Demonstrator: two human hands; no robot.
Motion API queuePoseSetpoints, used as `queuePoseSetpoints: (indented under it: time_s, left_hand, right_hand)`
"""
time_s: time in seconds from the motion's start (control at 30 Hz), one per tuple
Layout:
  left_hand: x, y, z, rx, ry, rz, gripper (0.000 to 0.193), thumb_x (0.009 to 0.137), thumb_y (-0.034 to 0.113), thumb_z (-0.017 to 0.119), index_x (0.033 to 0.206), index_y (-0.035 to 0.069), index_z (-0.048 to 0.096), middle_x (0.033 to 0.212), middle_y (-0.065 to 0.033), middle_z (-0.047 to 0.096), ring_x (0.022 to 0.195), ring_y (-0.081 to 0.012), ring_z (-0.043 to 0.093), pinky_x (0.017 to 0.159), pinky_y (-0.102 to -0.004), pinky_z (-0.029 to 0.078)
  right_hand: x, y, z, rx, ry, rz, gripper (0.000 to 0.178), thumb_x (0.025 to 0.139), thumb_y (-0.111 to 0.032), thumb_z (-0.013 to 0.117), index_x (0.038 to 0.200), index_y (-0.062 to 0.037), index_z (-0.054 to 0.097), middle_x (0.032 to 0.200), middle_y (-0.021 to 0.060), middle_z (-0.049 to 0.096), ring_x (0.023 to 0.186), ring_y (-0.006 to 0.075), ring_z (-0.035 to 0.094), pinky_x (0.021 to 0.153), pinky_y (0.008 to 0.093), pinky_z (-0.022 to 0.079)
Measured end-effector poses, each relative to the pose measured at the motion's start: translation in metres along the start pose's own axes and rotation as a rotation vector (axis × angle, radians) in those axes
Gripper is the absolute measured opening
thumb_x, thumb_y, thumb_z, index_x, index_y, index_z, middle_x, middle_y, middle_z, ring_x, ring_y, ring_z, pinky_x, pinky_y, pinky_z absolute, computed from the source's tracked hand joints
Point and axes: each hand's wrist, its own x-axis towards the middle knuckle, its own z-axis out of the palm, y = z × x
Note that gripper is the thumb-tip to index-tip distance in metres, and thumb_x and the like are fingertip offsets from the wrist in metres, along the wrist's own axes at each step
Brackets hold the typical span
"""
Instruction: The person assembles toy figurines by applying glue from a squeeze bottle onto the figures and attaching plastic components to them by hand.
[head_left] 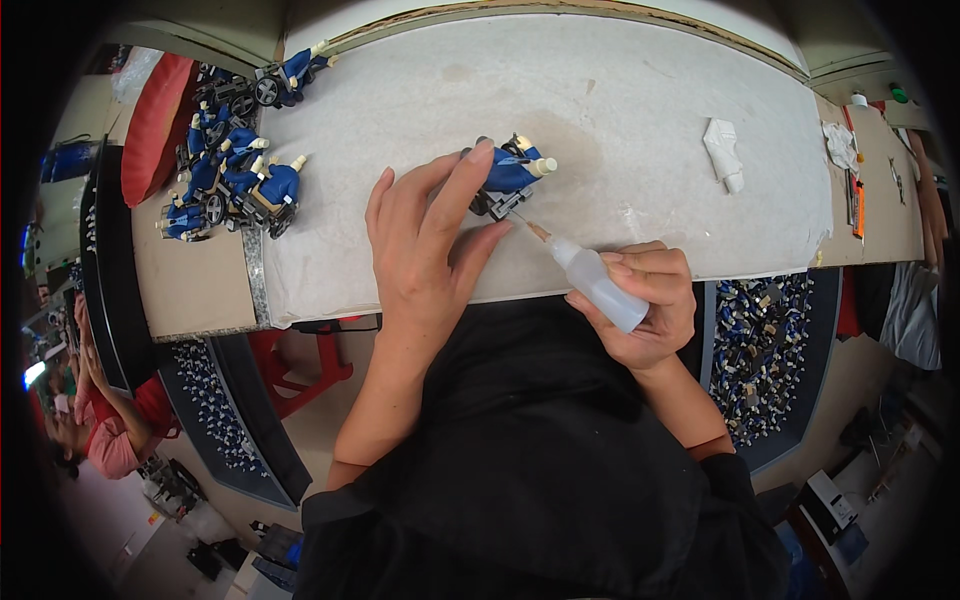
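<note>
A small toy figure in blue on a dark wheeled chair point(513, 177) lies tipped on the white-covered table, its pale head pointing right. My left hand point(420, 240) grips it from the left, thumb and forefinger at its wheeled side, the other fingers lifted and spread. In my right hand point(650, 300) is a translucent squeeze bottle point(600, 285) with a thin needle tip. The bottle tilts up and left, and its needle reaches the underside of the chair, near my left thumb. Whether the needle touches the chair, I cannot tell.
Several similar seated figures point(240, 175) crowd the table's left end, beside a red tray point(155, 135). A crumpled white cloth point(723, 155) lies to the right. Bins of small parts point(765, 350) stand below both sides. An orange-handled cutter point(858, 208) lies far right. Another person point(110, 440) sits at left.
</note>
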Motion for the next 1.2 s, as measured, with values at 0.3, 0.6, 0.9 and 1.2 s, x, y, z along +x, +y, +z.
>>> queuePoseSetpoints:
  time_s: [0.3,0.6,0.9,1.2]
  left_hand:
    - [0.003,0.0,0.002,0.002,0.005,0.01,0.064,0.062,0.01,0.072,0.122,0.016,0.049,0.105,-0.0052,0.056,0.093,-0.0202,0.055,0.093,-0.0456,0.031]
    - [0.001,0.0,0.0,0.002,0.0,-0.001,0.066,0.062,0.011,0.073,0.123,0.014,0.047,0.103,-0.0053,0.057,0.092,-0.0201,0.054,0.093,-0.045,0.031]
    - [0.002,0.001,0.0,0.006,0.0,-0.011,0.067,0.063,0.01,0.073,0.124,0.013,0.046,0.103,-0.0061,0.057,0.09,-0.0209,0.055,0.093,-0.0452,0.031]
    - [0.0,-0.005,-0.001,-0.171,-0.062,-0.227,0.074,0.064,-0.003,0.07,0.129,0.002,0.037,0.119,-0.0104,0.05,0.097,-0.0198,0.051,0.09,-0.0303,0.037]
  right_hand:
    - [0.003,0.001,-0.001,-0.017,-0.006,-0.009,0.042,0.061,0.003,0.077,0.094,-0.0026,0.052,0.089,0.0101,0.051,0.074,0.0205,0.057,0.063,0.0283,0.049]
    - [0.003,0.004,0.004,-0.05,0.09,-0.055,0.045,0.054,-0.003,0.082,0.091,-0.0038,0.055,0.083,0.0109,0.057,0.066,0.0191,0.06,0.052,0.0256,0.05]
    - [0.003,0.007,0.004,-0.048,0.105,-0.065,0.046,0.054,-0.002,0.082,0.09,-0.0035,0.055,0.083,0.0106,0.057,0.067,0.0191,0.059,0.054,0.0254,0.05]
    - [0.011,0.005,-0.036,0.043,0.258,0.042,0.044,0.061,0.005,0.074,0.095,-0.0032,0.047,0.092,0.0135,0.053,0.079,0.0167,0.056,0.068,0.0266,0.047]
